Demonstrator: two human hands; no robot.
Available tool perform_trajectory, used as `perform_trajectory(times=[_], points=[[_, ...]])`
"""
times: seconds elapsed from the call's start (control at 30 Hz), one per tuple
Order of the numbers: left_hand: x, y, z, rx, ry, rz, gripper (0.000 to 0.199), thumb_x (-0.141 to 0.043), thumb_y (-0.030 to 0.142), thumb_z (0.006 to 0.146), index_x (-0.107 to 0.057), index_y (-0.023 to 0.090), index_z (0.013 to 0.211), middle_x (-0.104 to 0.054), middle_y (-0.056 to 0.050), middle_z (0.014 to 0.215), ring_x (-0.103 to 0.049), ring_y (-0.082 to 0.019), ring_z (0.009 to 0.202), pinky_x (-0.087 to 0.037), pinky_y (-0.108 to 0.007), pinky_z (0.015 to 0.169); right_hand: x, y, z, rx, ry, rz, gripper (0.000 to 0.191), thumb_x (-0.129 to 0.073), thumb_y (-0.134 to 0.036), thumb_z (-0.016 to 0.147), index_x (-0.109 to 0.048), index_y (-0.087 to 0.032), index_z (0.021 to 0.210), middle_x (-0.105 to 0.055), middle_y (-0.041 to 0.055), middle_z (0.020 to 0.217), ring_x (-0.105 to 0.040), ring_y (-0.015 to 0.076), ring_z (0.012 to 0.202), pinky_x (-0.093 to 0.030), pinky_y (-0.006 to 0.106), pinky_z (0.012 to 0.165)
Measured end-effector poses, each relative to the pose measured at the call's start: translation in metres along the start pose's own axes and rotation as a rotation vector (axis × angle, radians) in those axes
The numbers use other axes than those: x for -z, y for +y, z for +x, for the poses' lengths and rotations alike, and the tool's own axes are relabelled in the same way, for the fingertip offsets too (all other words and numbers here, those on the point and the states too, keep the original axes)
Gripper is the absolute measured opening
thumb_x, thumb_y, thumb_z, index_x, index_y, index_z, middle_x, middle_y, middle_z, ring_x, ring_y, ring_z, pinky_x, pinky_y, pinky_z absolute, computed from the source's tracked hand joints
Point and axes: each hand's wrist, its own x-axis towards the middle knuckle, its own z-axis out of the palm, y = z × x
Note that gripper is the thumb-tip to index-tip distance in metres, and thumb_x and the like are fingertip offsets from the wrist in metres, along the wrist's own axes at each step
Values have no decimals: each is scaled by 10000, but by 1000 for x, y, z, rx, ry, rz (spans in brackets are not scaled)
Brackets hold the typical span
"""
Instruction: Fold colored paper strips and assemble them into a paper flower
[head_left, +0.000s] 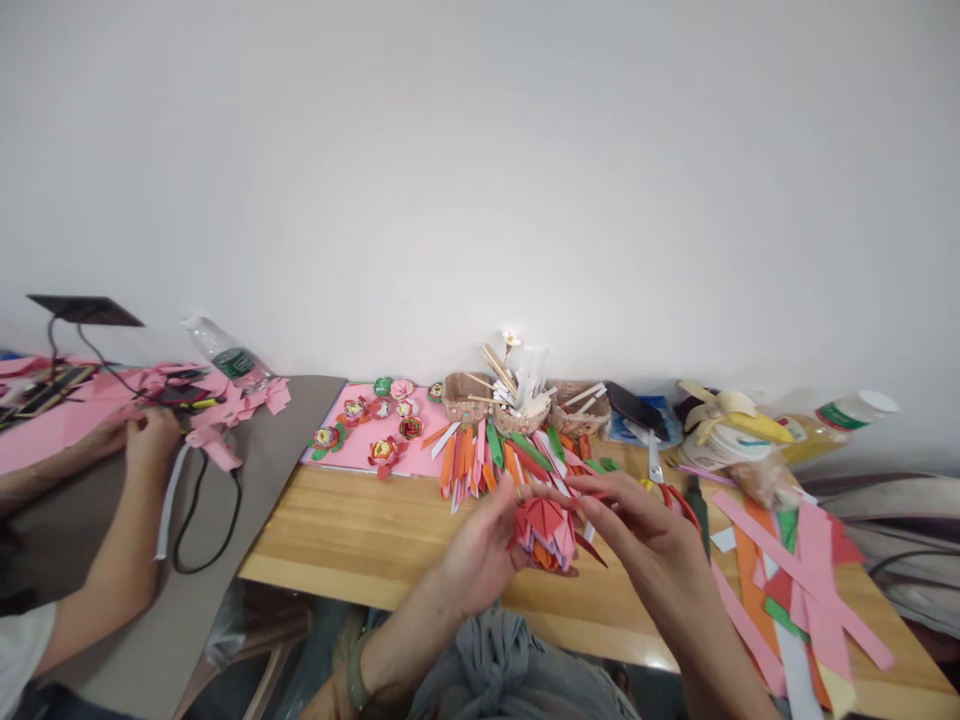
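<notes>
A folded paper flower [546, 533], red on top with pink, white and orange layers below, is held above the table's front edge. My left hand [487, 550] cups it from the left, its fingers curled round it. My right hand [637, 530] touches the flower's upper right side, thumb and forefinger pinched at a dark red strip there. Just behind the hands lie many folded orange, pink, white and green paper strips [480, 460], fanned out in front of small baskets [469, 396].
Finished paper flowers sit on a pink sheet [352, 450] at the left. Scissors [655, 460], a dark phone [636, 408], loose paper strips [814, 570] and a banana peel [739, 405] are at the right. Another person's hands [150, 435] work at the far left.
</notes>
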Motion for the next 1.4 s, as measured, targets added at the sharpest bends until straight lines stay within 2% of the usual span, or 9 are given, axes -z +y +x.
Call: perform_trajectory(times=[0.27, 0.37, 0.57, 0.77, 0.87, 0.97, 1.13, 1.27, 1.4], points=[[-6, 3, -1, -116, 189, 296, 311, -745, 351, 643, -693, 142, 868, -674, -39, 744, -582, -130, 633, -430, -229, 608, 0, 1, -6, 152, -59, -32, 200, -600, -281, 823, -709, -269, 990, -672, 33, 805, -637, 180, 758, -529, 265, 629], [-7, 5, -3, -111, 147, 450, 321, -669, 375, 724, -702, 138, 938, -668, -33, 669, -573, -128, 563, -443, -246, 578, -2, 2, -8, 239, -13, -86, 210, -592, -237, 828, -704, -265, 1004, -676, 41, 834, -641, 176, 771, -535, 261, 642], [-11, 7, -11, -374, 205, 885, 209, -577, 272, 810, -735, 198, 925, -722, -67, 958, -608, -223, 965, -445, -371, 903, -7, 6, -9, 372, 67, -195, 234, -553, -236, 852, -694, -251, 1038, -680, 57, 813, -642, 179, 735, -539, 271, 604], [-15, 4, -13, -551, 244, 1098, 271, -528, 180, 831, -686, 230, 1045, -701, -71, 1070, -600, -218, 1037, -445, -401, 947, -9, 12, -9, 432, 120, -278, 232, -560, -187, 844, -692, -240, 1028, -673, 57, 799, -627, 184, 722, -533, 290, 618], [-15, 5, -11, -622, 300, 1064, 200, -611, 144, 756, -727, 221, 900, -705, -77, 970, -619, -214, 931, -479, -379, 877, -7, 9, -9, 446, 146, -285, 152, -609, -179, 813, -711, -237, 910, -676, 45, 748, -619, 180, 681, -521, 290, 614], [-13, 7, -9, -501, 292, 844, 42, -692, 190, 687, -725, 180, 712, -676, -55, 765, -617, -177, 739, -502, -314, 715, -3, 4, -9, 372, 101, -196, 73, -639, -213, 792, -703, -229, 760, -665, 39, 718, -617, 178, 671, -520, 282, 606], [-9, 12, -5, -143, 222, 412, 205, -789, 302, 572, -686, 136, 633, -636, -9, 620, -556, -112, 570, -436, -239, 576, 2, -2, -7, 84, -118, 59, 140, -616, -314, 802, -690, -214, 737, -679, 37, 729, -636, 176, 670, -549, 260, 584], [-8, 13, -6, -169, 133, 427, 189, -771, 270, 615, -659, 133, 681, -626, -3, 661, -560, -103, 620, -430, -221, 606, 1, -5, -8, -93, -184, 164, 148, -624, -335, 785, -689, -204, 761, -683, 27, 719, -637, 160, 638, -554, 219, 510], [-6, 13, -7, -175, 116, 515, 206, -747, 287, 648, -630, 136, 724, -616, -5, 699, -571, -102, 641, -432, -201, 576, 1, -5, -10, -58, -172, 80, 160, -618, -335, 788, -702, -199, 789, -678, 27, 684, -642, 164, 627, -558, 226, 518]])
